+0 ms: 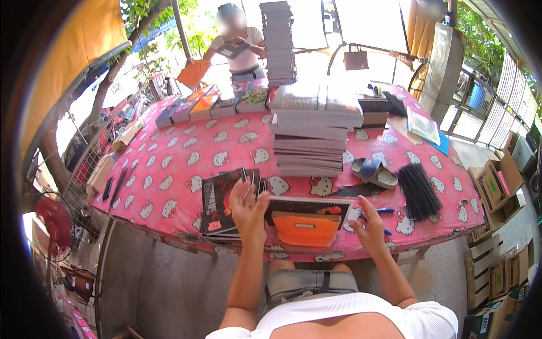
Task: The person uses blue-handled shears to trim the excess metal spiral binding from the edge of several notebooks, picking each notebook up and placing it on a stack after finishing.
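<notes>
A spiral-bound notebook (333, 209) with a dark cover and red-orange art lies between my hands at the table's near edge. In front of it is an orange block (302, 229) with a small plate on its face. My left hand (247, 206) is at the notebook's left side, open, fingers stretched upward. A slim dark object (244, 174) shows at its fingertips; whether it is held I cannot tell. My right hand (370, 226) is by the notebook's right edge, open, thumb and fingers apart. Beside my left hand lie several dark spiral notebooks (215, 206), overlapping.
Ahead stands a tall stack of paper blocks (310, 133). Black binding coils (419, 191), a blue-grey sandal (374, 173) and blue pens (385, 211) lie to the right. Across the pink patterned table (214, 141), a person (243, 48) handles an orange sheet (193, 72) near book piles (226, 104).
</notes>
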`<action>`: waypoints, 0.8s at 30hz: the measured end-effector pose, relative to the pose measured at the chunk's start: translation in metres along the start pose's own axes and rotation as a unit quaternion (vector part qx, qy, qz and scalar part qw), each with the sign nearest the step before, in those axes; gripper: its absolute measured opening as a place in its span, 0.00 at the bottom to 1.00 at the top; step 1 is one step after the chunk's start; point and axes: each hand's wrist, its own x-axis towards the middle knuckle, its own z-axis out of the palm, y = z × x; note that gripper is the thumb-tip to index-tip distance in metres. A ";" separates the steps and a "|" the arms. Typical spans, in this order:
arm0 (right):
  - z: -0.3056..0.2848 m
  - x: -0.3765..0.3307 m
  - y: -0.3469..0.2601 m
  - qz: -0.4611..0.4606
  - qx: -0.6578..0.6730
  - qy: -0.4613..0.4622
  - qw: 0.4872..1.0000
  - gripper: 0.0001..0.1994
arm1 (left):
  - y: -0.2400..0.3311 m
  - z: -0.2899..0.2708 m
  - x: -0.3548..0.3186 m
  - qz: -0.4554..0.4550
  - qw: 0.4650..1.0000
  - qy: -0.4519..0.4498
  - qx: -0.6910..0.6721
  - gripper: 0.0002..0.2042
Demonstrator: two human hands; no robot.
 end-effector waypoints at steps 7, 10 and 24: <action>0.016 -0.013 0.017 -0.069 0.076 0.106 0.989 0.29 | -0.007 0.012 -0.028 -0.093 0.990 0.027 -0.100 0.24; -0.077 0.043 0.004 -0.053 -0.130 0.213 0.967 0.09 | -0.005 0.010 -0.017 -0.102 0.989 0.058 -0.085 0.22; -0.182 0.112 0.118 0.191 -0.459 0.206 0.843 0.10 | 0.020 0.048 -0.013 0.212 0.962 0.097 0.145 0.21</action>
